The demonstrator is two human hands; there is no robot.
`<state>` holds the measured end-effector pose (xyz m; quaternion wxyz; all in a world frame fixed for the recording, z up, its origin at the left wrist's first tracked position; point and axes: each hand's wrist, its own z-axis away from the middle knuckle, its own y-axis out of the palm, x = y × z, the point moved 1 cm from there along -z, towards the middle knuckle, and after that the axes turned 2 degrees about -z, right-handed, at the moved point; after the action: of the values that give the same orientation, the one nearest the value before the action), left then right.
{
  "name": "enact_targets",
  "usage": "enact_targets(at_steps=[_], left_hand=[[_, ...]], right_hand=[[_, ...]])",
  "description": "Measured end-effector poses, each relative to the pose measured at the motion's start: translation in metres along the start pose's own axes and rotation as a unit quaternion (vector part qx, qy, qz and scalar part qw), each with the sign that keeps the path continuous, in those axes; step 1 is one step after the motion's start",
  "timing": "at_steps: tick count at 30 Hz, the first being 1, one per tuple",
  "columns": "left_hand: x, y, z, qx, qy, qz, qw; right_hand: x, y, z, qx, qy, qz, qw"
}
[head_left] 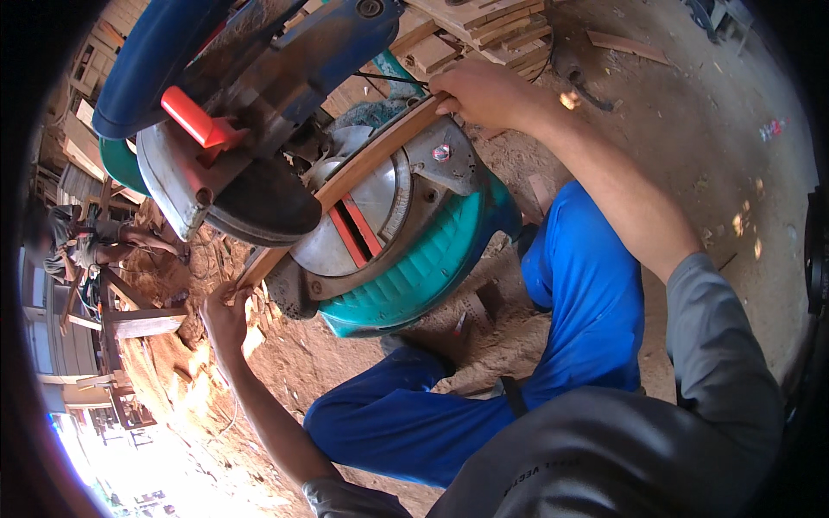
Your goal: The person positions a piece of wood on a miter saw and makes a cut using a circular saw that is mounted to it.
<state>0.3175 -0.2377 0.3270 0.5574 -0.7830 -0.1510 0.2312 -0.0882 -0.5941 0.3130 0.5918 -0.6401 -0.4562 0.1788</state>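
Left hand [226, 319] and right hand [484, 91] each pinching one end of a wooden strip [380, 154]. Strip lies across the saw's metal turntable [315, 252], passing by the blade guard [263, 207]. Judgement: keep it flat, press both ends evenly without twist, fingers well clear of the cutting line. Pose: right forearm [613, 186] reaches up and inward from a bent elbow; left forearm [272, 410] slants up from below. Blue trousers [596, 298] near the teal base [406, 272].
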Motion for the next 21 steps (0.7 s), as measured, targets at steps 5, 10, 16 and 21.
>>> enact_targets(at_steps=[5, 10, 16, 21], left_hand=[[-0.013, -0.003, 0.0, 0.029, -0.023, -0.005, 0.999], [0.003, 0.0, 0.0, 0.007, 0.009, -0.021, 1.0], [-0.008, -0.002, 0.003, 0.022, 0.009, -0.057, 0.998], [-0.014, -0.002, 0.006, 0.013, 0.005, -0.101, 0.995]], right_hand=[[-0.001, 0.0, 0.001, 0.002, 0.003, -0.006, 1.0], [-0.007, 0.006, -0.001, -0.026, -0.012, -0.012, 1.0], [-0.014, 0.013, -0.003, -0.061, -0.038, -0.018, 0.997], [-0.014, 0.012, -0.004, -0.066, -0.042, -0.001, 0.997]])
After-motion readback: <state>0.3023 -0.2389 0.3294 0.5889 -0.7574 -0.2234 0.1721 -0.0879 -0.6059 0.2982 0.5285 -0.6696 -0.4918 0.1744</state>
